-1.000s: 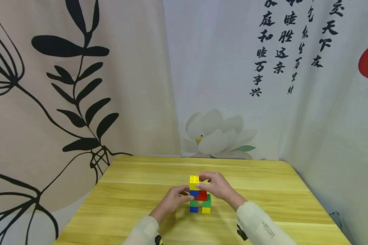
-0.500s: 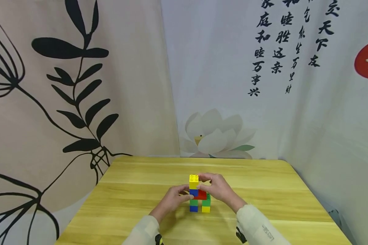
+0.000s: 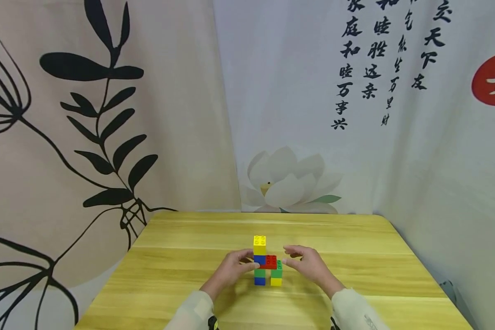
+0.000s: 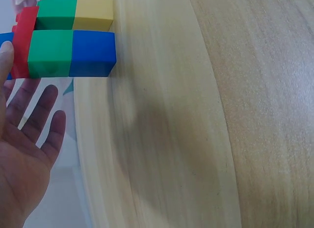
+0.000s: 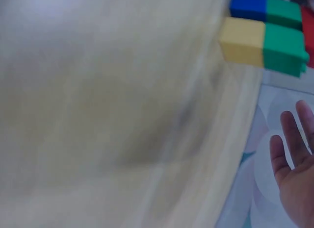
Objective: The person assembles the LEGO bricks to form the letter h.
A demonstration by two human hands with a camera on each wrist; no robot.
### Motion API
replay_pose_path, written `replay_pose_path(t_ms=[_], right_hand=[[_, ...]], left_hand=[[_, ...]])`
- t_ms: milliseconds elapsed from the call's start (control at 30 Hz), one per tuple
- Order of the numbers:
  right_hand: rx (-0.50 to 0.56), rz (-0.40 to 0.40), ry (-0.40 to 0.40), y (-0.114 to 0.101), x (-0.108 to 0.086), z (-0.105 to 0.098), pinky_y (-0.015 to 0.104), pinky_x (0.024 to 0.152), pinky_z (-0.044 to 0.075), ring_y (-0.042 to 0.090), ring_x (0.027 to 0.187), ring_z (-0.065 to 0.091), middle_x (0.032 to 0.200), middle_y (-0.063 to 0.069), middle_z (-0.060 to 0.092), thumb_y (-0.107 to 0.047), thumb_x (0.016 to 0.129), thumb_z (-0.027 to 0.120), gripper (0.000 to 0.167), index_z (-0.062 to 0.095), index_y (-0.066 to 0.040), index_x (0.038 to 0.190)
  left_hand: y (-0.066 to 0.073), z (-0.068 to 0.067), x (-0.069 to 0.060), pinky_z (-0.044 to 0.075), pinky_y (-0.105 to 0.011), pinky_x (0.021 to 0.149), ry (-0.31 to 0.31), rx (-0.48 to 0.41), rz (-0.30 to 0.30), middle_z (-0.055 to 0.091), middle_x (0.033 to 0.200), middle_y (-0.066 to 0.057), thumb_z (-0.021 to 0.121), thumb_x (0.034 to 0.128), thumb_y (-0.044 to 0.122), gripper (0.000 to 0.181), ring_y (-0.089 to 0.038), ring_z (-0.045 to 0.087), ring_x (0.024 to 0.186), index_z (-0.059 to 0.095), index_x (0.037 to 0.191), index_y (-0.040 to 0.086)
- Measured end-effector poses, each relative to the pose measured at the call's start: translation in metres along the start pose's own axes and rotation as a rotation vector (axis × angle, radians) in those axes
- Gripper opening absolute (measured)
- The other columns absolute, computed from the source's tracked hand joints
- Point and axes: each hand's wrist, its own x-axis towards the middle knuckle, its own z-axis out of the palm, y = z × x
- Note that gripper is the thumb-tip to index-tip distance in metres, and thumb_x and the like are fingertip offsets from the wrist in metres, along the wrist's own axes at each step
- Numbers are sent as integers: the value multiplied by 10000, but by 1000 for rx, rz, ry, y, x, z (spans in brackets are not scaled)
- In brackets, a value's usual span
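A small structure of toy building blocks stands on the table: a blue block (image 4: 93,54) and a green block (image 4: 50,54) form one leg, a yellow block (image 5: 243,40) and a green block (image 5: 283,47) the other. Across both legs lies a red block (image 3: 269,262). On the red block's left end sits a blue block (image 3: 259,260), topped by a yellow block (image 3: 259,245). My left hand (image 3: 233,267) pinches the structure at the upper blue block, thumb in front and fingers behind. To the right, my right hand (image 3: 309,265) is apart from the blocks, its fingers loosely extended and holding nothing.
The wooden table (image 3: 181,238) has its far edge near a curtain (image 3: 297,114) printed with plants, a lotus and writing. Pale sleeves (image 3: 356,309) cover both forearms.
My right hand has let go of the top yellow block and moved right and slightly down. The left hand keeps its hold on the structure. The head view has turned slightly to the right.
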Motion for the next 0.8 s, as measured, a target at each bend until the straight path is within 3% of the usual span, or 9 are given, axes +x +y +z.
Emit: replay_pose_path(t_ms=[200, 400, 800], right_hand=[[26, -8, -68, 10, -6, 18, 470, 855, 538, 298, 1084, 618, 1232, 84, 674, -374, 898, 735, 504, 646, -106, 1315], [42, -27, -42, 12, -12, 27, 420, 829, 554, 265, 1004, 653, 1160, 102, 698, -313, 892, 750, 465, 661, -79, 1284], [109, 31, -31, 9, -15, 30, 379, 802, 554, 243, 988, 640, 1124, 84, 700, -293, 896, 746, 480, 642, -89, 1317]], left_hand=[[-2, 1, -1, 523, -435, 877, 11, -2, 15, 677, 1114, -16, 729, 914, 328, 451, -240, 600, 1029, 646, 1288, 90], [-2, 3, -3, 535, -418, 866, 38, -15, 23, 672, 1133, -49, 727, 917, 315, 492, -247, 611, 1031, 617, 1330, 69], [-2, 10, -11, 543, -388, 850, 84, -54, 38, 671, 1184, -85, 708, 938, 260, 537, -235, 623, 1017, 546, 1403, 45]])
